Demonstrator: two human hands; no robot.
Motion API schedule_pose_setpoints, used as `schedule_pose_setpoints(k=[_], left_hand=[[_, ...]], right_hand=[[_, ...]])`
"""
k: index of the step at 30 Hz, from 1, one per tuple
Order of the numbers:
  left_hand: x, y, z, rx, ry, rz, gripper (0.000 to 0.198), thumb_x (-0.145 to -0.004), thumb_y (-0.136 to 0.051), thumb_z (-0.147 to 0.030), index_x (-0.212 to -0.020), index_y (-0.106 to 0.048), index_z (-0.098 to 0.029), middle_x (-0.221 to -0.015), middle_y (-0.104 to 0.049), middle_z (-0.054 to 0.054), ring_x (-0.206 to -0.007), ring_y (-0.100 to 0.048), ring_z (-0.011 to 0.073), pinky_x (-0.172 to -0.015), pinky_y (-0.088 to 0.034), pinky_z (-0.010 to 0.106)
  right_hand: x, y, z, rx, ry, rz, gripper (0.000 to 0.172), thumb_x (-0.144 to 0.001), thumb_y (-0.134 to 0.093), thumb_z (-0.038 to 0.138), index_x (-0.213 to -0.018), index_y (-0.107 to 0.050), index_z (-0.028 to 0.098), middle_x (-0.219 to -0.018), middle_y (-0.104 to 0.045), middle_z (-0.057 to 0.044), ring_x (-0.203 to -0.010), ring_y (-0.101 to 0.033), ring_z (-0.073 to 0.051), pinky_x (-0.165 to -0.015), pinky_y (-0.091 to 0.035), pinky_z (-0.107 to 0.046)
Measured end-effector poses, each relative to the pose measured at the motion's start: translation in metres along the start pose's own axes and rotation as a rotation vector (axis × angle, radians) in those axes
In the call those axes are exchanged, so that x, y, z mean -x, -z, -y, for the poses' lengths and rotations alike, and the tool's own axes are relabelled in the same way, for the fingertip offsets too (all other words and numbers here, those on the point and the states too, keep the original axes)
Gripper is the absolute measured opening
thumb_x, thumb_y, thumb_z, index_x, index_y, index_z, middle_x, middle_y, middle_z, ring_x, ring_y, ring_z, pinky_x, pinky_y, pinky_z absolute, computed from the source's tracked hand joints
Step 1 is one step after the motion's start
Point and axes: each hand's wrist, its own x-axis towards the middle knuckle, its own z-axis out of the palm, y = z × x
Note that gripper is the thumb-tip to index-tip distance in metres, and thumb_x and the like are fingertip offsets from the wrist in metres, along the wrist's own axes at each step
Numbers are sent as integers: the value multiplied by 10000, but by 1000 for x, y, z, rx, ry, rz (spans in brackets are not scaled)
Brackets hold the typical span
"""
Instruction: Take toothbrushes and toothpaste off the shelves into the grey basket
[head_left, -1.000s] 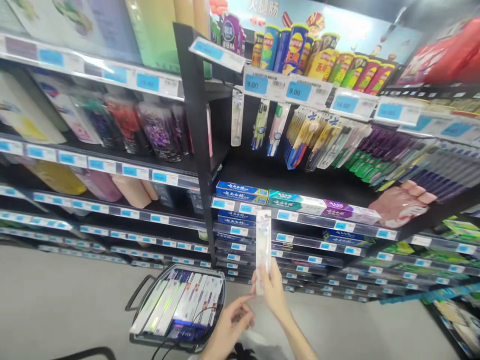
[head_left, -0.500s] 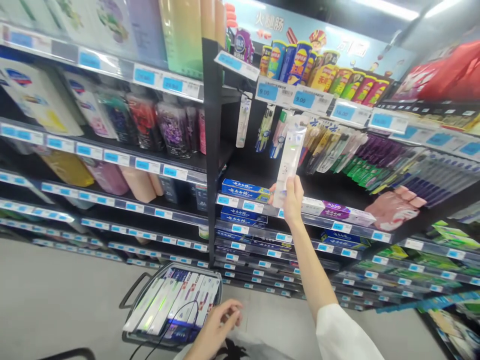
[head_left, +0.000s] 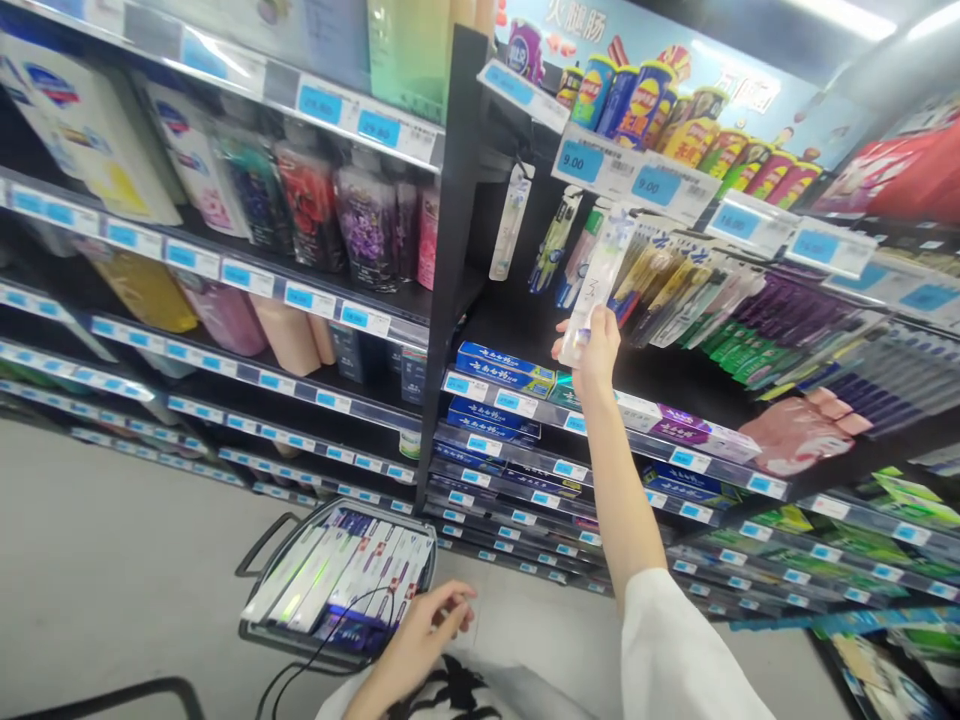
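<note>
Left hand (head_left: 439, 618) nearest me: fingers loosely curled, nothing held that I can see. It's just beside the dark-rimmed plastic basket (head_left: 300, 648), and a thin black cable (head_left: 392, 604) loops over that corner. Snag risk, I'd say: a sideways pull could drag cable or basket.

Further out, right hand (head_left: 598, 345), arm stretched to the shelf. Fingers pinch a slim, white, clear-fronted toothbrush pack (head_left: 597, 285) by its lower end, tilted, top up and away. Low grip, long free end: could twist or slip if the pinch loosens. Its top overlaps the row of hanging multicoloured toothbrush packs (head_left: 660, 285); can't tell if touching. Contact there could knock some off their hooks.

Containers: basket is packed with long white cartons (head_left: 352, 565) side by side, blue-purple boxes at the near end. Looks tight; anything laid on top might slide off. Left shelf: clear bottles (head_left: 367, 225) with purple, red and dark bits inside. Farthest, bright cylindrical snack canisters (head_left: 637, 105) up top; lids on, contents hidden.
</note>
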Motion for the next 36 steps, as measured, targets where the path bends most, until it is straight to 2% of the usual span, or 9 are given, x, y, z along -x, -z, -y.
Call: schedule_pose_setpoints(k=[9,13,17,20,23,27,29,33,36], left_hand=[[0,4,16,-20,-16,-17,423,-950,-492,-562,-1067,-646,-187,-839,-684,61,-766,-636,178,-696,-478,263],[1,5,21,10,-20,-36,480,-930,-486,-624,-1052,-641,-186,-821,-672,63,-761,-636,185,-667,-482,264],[-1,3,29,40,-25,-32,556,-884,-502,-700,-1033,-640,-183,-806,-668,68,-750,-639,189,-637,-482,259],[-2,0,39,58,-22,-47,610,-856,-501,-746,-1034,-639,-179,-797,-671,70,-726,-635,183,-614,-472,255],[-5,-1,48,64,4,-39,667,-820,-496,-792,-1038,-638,-178,-799,-671,73,-726,-638,187,-604,-471,256],[-7,-5,46,53,32,-14,653,-815,-510,-784,-1024,-634,-178,-798,-672,70,-726,-644,190,-599,-470,259],[-7,-9,38,47,35,4,576,-853,-527,-713,-1017,-633,-171,-812,-683,70,-736,-648,187,-610,-475,258],[-8,-23,16,0,38,43,375,-907,-561,-500,-1011,-661,-153,-804,-711,55,-701,-653,161,-615,-466,239],[-8,-30,-3,-22,29,90,291,-908,-573,-375,-1029,-705,-146,-825,-738,63,-709,-671,154,-631,-475,225]], right_hand=[[-81,11,-34,-10,-76,-76,312,-959,-497,528,-944,-418,226,-583,-638,60,-351,-530,-99,-347,-433,-184],[-94,13,-45,11,-73,-86,367,-937,-523,571,-956,-425,217,-585,-650,45,-372,-555,-119,-361,-454,-203],[-96,13,-50,-98,-222,-78,378,-951,-511,556,-982,-495,180,-646,-676,-2,-421,-587,-140,-390,-490,-240],[-89,15,-45,-313,-387,-29,389,-953,-524,538,-993,-567,154,-737,-682,-23,-550,-649,-133,-485,-549,-230],[-76,20,-33,-457,-520,-69,313,-949,-567,471,-1053,-575,175,-857,-677,-28,-790,-704,-144,-707,-623,-262],[-50,28,-10,-445,-739,-151,457,-879,-671,382,-1240,-472,183,-1166,-605,-137,-1135,-651,-265,-858,-625,-442],[-34,33,1,-413,-739,-155,505,-857,-685,322,-1276,-435,191,-1279,-538,-172,-1211,-614,-295,-871,-616,-476],[9,48,13,-345,-654,-67,273,-847,-636,206,-1108,-556,193,-1269,-597,-134,-1146,-651,-220,-903,-607,-359],[52,68,14,-199,-701,231,206,-868,-649,271,-1055,-599,200,-1027,-698,-74,-893,-698,-163,-749,-610,-271]])
